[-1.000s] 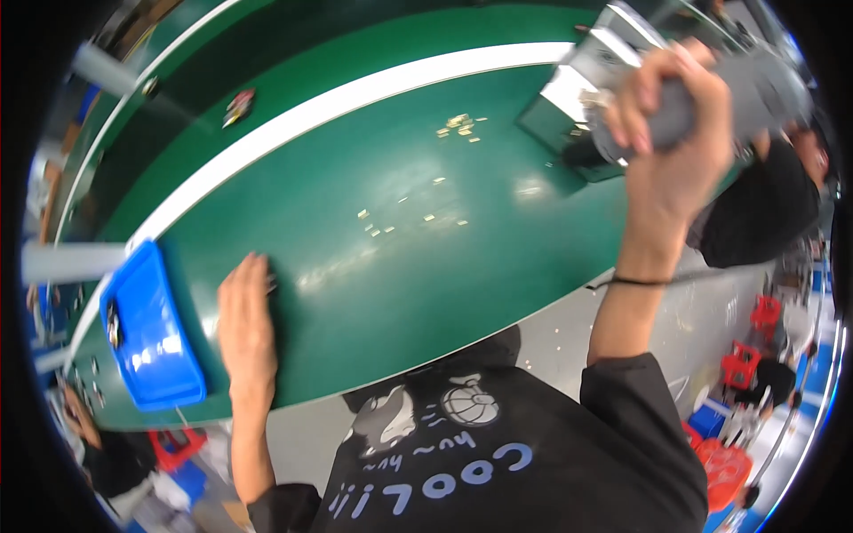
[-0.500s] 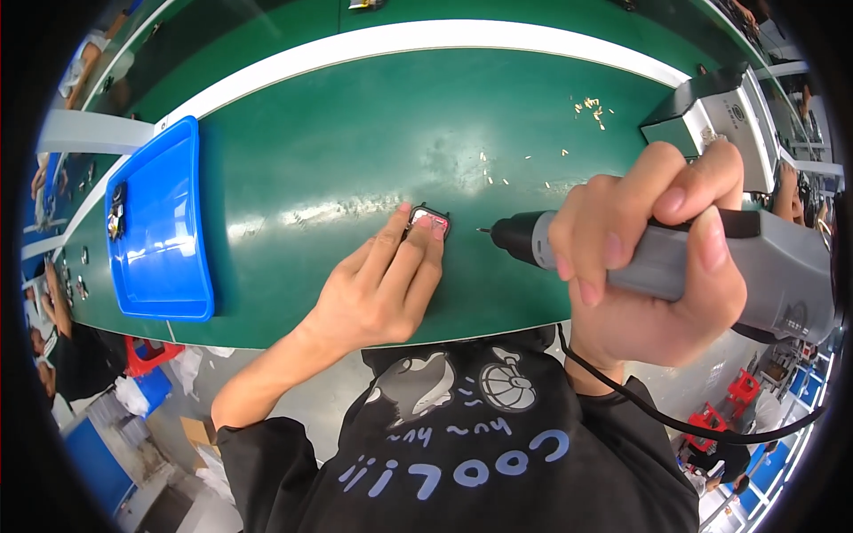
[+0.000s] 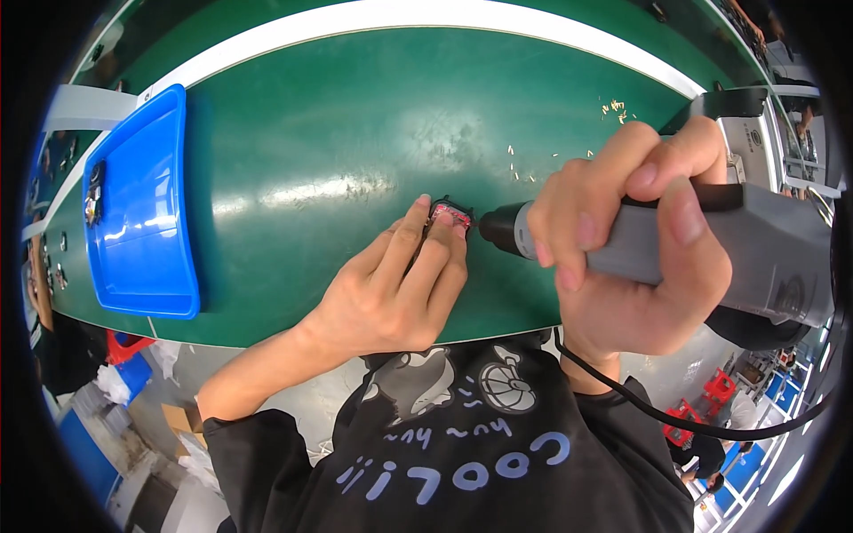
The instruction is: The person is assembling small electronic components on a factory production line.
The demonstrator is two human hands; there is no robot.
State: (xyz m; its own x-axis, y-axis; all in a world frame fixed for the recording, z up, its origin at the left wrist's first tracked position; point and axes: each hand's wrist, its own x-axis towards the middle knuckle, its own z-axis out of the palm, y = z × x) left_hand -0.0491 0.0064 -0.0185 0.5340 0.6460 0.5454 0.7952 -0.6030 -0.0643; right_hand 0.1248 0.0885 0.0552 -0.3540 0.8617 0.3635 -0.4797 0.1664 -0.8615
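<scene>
My left hand (image 3: 395,289) rests on the green bench with its fingertips gripping a small black square case (image 3: 454,213), which shows a pink-red inside like a watch-sized electronic device. Fingers cover part of this case. In my right hand (image 3: 640,235) is a grey electric screwdriver (image 3: 769,253) with a black nose, held nearly level and pointing left. Its bit reaches the right edge of the case; whether it sits in a screw is too small to tell. A black cord (image 3: 702,433) loops below the right wrist.
At the left stands a blue tray (image 3: 147,231) with a small dark part (image 3: 95,185) in it. Tiny brass-coloured screws (image 3: 615,109) lie scattered at the far right, near a black-and-white box-shaped machine (image 3: 742,133). A white rail (image 3: 426,16) borders the bench's far side.
The screwdriver's bit has closed the gap to the case and now meets its right edge. My left hand and the case appear slightly farther right, while the whole view has shifted a little.
</scene>
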